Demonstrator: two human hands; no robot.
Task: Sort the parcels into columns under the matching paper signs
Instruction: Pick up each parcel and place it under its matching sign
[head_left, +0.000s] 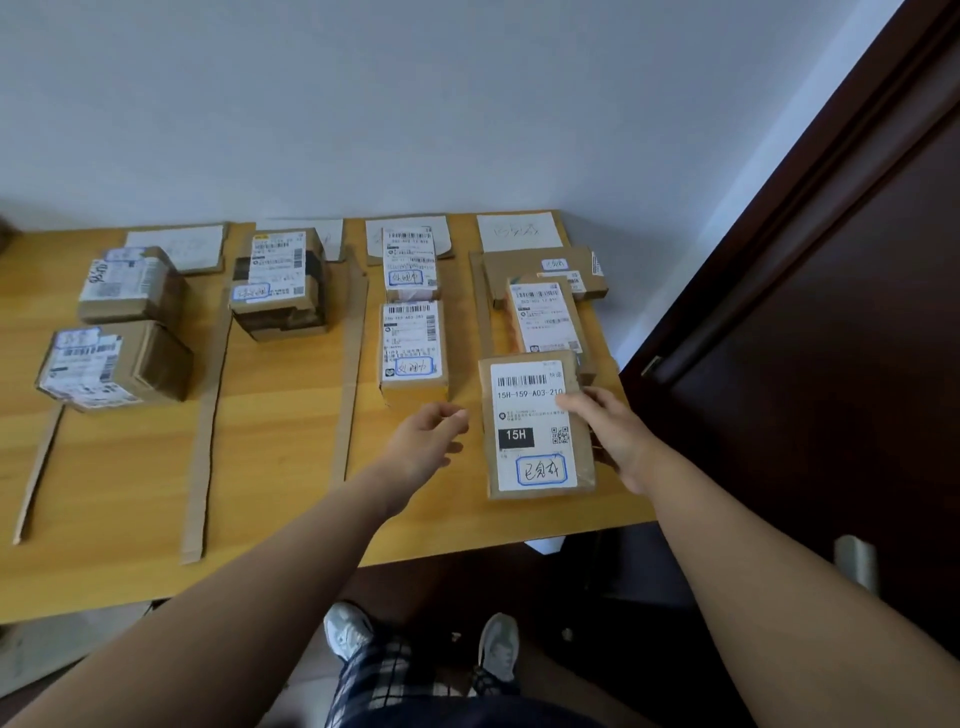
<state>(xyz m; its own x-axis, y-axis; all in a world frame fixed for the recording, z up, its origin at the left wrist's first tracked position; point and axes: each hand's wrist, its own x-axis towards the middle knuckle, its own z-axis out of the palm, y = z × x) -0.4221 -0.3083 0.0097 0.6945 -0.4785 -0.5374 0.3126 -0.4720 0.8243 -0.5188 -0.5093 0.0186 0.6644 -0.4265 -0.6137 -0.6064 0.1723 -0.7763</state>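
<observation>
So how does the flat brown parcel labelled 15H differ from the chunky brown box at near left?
The flat brown cardboard parcel is thin; the chunky brown cardboard box stands tall. The right hand grips the flat parcel's edge; nobody touches the box. The parcel is in the far-right column, the box in the far-left. Both carry white barcode labels.

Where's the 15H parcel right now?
Head view: the 15H parcel is at the near end of the rightmost column, right hand gripping its right edge, left hand open just to its left.
</observation>
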